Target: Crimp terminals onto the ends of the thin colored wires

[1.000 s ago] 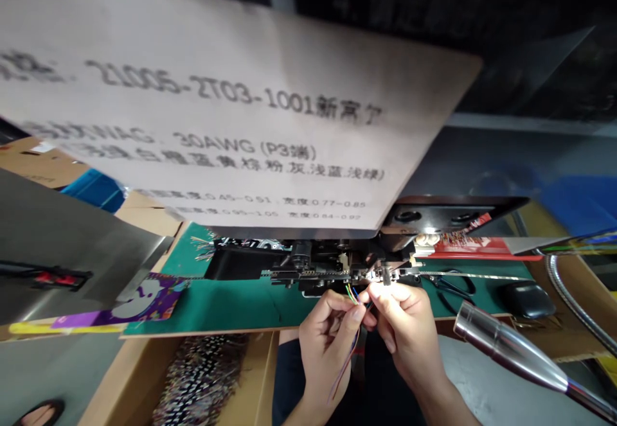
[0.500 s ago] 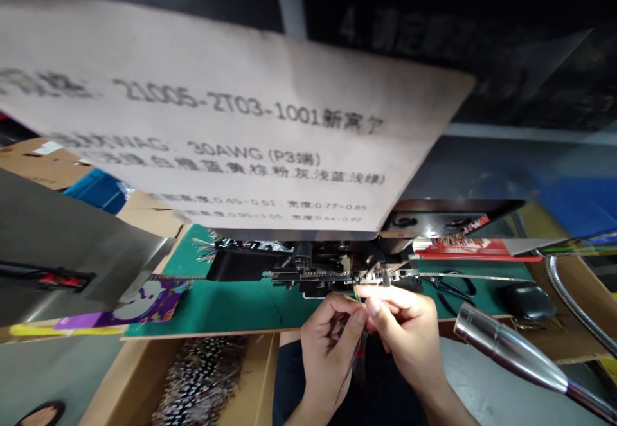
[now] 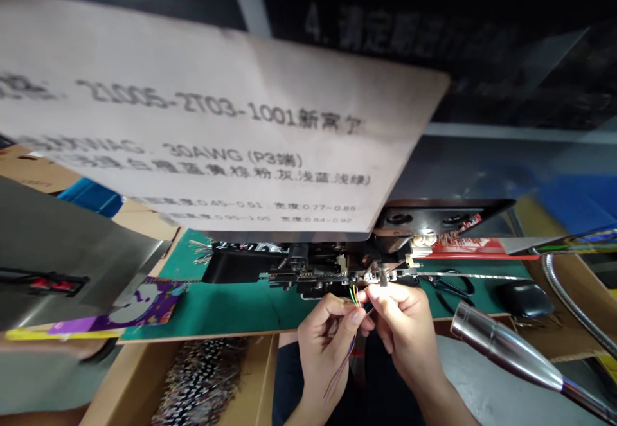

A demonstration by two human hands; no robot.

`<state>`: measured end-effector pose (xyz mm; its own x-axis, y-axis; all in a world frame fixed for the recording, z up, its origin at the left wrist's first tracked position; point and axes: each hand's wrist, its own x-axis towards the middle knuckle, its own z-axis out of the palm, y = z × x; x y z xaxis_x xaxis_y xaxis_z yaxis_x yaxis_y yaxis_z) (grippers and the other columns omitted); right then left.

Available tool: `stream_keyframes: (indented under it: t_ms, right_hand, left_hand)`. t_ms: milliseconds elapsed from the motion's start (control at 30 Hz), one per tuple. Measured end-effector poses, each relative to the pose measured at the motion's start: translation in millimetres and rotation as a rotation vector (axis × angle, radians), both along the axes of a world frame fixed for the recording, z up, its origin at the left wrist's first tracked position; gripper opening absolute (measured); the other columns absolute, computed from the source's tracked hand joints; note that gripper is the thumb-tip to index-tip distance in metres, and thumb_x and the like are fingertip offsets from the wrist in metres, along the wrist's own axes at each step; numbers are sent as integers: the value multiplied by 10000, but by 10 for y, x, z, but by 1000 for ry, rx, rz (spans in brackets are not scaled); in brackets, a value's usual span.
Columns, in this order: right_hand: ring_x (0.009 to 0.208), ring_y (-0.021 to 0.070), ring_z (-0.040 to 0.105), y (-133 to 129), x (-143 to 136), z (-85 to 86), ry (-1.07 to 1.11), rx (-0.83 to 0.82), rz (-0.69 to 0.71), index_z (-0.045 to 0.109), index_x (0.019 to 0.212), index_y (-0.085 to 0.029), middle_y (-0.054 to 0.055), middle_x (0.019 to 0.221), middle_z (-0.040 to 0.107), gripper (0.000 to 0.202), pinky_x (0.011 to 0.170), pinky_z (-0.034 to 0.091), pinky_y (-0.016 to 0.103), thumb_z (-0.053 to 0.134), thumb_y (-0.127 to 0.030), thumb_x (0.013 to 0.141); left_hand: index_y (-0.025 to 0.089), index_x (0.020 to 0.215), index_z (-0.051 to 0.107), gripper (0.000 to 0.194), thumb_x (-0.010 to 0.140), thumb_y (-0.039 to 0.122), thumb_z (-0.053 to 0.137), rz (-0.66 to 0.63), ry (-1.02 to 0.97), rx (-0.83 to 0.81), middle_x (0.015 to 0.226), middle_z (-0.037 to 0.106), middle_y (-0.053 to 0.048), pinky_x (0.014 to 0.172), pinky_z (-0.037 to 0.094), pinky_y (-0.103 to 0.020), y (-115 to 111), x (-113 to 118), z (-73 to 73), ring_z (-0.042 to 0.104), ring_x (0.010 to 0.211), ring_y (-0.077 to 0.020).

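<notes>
Thin coloured wires [image 3: 355, 296], green, yellow and others, fan out above the pinched thumb and index finger of my left hand [image 3: 324, 342]. Their purple and dark lengths trail down across that palm. Close beside it, my right hand [image 3: 407, 323] has its thumb and index finger pressed together at a wire end, just below the machine's working head. Its fingertips partly hide that end. A terminal crimping machine [image 3: 332, 268], with a strip of small metal terminals [image 3: 482, 277] running through it, stands right behind both hands.
A paper label [image 3: 216, 117] covers much of the machine's front. Black-handled scissors [image 3: 456, 284], a black rounded case [image 3: 524, 299] and a metal lamp [image 3: 506, 342] are at the right. Below the green mat [image 3: 231, 313], a cardboard box [image 3: 258, 381] holds many wire bundles [image 3: 200, 381].
The wire ends have spread apart and show more above my left fingers. My right fingertips have shifted slightly. The whole view has moved a little, and the foot at lower left has changed position.
</notes>
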<state>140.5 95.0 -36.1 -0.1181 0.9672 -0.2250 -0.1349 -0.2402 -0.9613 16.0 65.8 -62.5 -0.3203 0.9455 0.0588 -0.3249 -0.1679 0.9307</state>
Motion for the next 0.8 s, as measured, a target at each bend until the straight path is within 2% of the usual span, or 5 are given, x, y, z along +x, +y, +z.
stream_keyframes:
  t_ms: [267,433,533,633,800]
  right_hand:
    - [366,71,304,11,-2,31,16,-10,-2,866,836,-147,-39,455,529,519,408,200,221,785,-620,1035]
    - [424,107,428,-17,-14,83,-80,93,-1,823,746,-168,-16,500,572,512,442,312,238,807,-596,1025]
    - [438,127,442,-43,-30,122,-125,141,-17,843,758,-186,0,521,605,490,429,314,258,806,-594,1025]
    - [430,124,445,-61,-40,167,-145,106,-41,854,752,-191,16,558,654,494,421,347,258,786,-586,1042]
    - [408,106,456,-55,-35,186,-89,17,-64,904,863,-173,-27,500,571,452,426,397,226,820,-590,1015]
  left_hand:
    - [207,815,763,247,1009,305,882,-1,-23,-11,688,799,3,608,618,-192,-28,-10,0,743,589,-137]
    - [199,784,763,302,1001,369,886,-40,12,-35,677,806,-25,573,606,-218,-25,-10,52,746,576,-167]
    - [198,749,761,333,984,390,897,-44,29,-37,648,786,-21,561,611,-233,-24,-22,58,747,566,-181]
    - [201,722,727,368,1002,390,875,-71,29,-68,637,781,-21,568,623,-249,-41,-34,26,759,572,-195]
    - [206,760,712,346,1015,384,863,-38,1,-61,641,761,-5,565,616,-234,-59,0,-30,729,541,-171]
